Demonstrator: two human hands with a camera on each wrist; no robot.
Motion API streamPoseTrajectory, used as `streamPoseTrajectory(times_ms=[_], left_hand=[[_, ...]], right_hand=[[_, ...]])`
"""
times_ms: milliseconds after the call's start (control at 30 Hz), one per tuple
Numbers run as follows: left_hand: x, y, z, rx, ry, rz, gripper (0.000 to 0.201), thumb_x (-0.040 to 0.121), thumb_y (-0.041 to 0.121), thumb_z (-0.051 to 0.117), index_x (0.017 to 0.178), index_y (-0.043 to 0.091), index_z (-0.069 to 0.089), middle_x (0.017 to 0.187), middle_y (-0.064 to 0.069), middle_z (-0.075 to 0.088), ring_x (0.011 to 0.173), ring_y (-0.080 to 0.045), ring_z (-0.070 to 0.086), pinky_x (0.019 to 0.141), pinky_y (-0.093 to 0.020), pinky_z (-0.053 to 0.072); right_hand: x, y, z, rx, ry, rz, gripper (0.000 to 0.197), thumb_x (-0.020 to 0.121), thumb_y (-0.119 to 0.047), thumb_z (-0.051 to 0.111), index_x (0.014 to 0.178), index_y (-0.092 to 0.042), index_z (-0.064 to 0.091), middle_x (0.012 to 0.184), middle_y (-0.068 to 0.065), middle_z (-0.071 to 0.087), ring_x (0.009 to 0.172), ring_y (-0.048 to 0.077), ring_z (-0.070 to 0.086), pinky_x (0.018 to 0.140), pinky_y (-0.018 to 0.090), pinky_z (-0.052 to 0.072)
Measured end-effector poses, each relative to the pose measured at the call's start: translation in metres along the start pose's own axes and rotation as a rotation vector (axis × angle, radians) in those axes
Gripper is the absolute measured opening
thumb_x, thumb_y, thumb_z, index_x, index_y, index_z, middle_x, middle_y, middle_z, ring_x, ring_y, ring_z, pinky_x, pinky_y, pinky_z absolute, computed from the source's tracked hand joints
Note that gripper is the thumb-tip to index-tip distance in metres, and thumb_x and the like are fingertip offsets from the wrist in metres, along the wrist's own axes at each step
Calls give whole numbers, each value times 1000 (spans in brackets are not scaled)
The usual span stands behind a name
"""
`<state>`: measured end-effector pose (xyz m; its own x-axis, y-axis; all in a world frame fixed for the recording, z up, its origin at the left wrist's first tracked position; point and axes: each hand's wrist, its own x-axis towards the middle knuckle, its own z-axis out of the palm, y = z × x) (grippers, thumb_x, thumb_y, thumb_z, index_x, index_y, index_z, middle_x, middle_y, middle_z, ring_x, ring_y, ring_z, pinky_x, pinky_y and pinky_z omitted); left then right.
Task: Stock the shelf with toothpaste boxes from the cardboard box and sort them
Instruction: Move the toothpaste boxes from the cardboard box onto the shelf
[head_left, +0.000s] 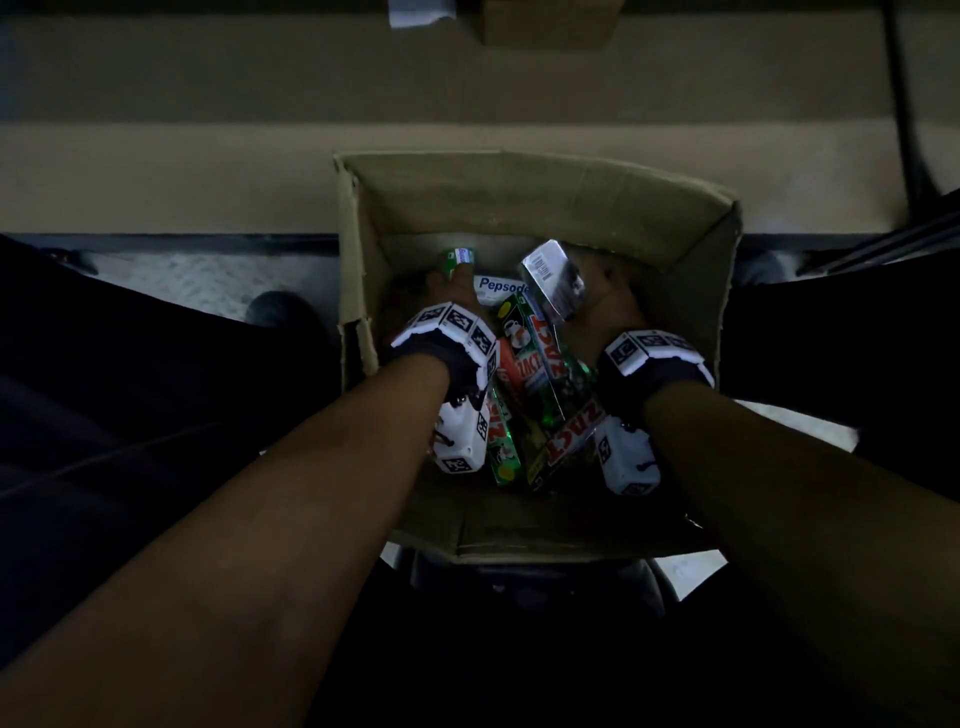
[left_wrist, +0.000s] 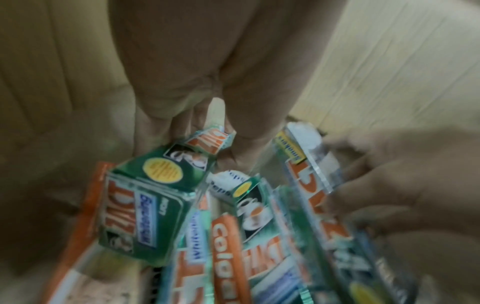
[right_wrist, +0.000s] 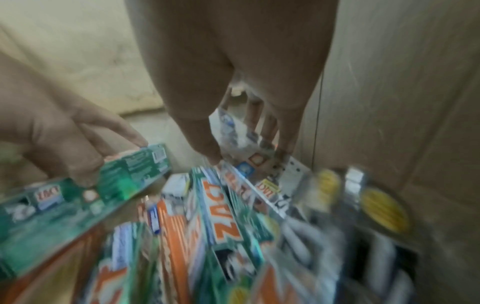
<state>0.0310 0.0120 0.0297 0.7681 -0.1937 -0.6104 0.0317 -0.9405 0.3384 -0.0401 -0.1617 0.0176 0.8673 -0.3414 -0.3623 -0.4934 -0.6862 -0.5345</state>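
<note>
Both my forearms plunge into the cardboard box (head_left: 545, 192). My left hand (head_left: 447, 291) grips a green toothpaste box (left_wrist: 153, 207), my right hand (head_left: 608, 306) a silver toothpaste box (head_left: 553, 278) over the jumbled pile (head_left: 535, 384).

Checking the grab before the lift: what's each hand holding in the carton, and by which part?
Left hand grips a green Zact box near its far end. Right hand grips a silver Zact box around its upper end.

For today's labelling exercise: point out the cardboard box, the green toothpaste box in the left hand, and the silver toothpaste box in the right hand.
cardboard box (head_left: 519, 192): head view, far inner wall.
green toothpaste box (left_wrist: 145, 209): left wrist view, end face.
silver toothpaste box (head_left: 553, 283): head view, upper side.
</note>
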Motion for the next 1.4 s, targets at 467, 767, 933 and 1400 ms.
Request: streamPoseTrajectory(times_ms=[467,767,933,1400], left_hand=[[-12,1,-19,-105,31,17,88,67,36,83,144,26,43,144,-9,49,124,-28,54,100,-39,50],[-93,27,-64,-277,85,88,82,69,13,79,142,30,43,114,-3,67,102,-24,66,89,-37,57],[-122,38,-83,-458,105,152,77,74,3,78,141,22,45,115,-1,66,101,-20,65,85,-29,54],[-192,55,-169,-659,128,341,77,85,-2,68,148,26,34,98,13,56,83,-7,63,57,-25,54]], right_hand=[[-18,-38,-39,-127,-133,-11,53,75,-46,76,125,-33,62,128,-4,65,114,23,63,88,23,48],[-52,-63,-66,178,-100,29,41,73,-37,77,111,-39,61,100,-9,72,81,15,73,61,22,51],[-73,-85,-90,322,-54,-37,40,80,-28,76,115,-36,58,93,4,76,63,22,70,53,33,56],[-107,-144,-161,464,49,-219,39,83,-33,76,119,-39,60,95,-3,74,78,13,73,65,29,58]])
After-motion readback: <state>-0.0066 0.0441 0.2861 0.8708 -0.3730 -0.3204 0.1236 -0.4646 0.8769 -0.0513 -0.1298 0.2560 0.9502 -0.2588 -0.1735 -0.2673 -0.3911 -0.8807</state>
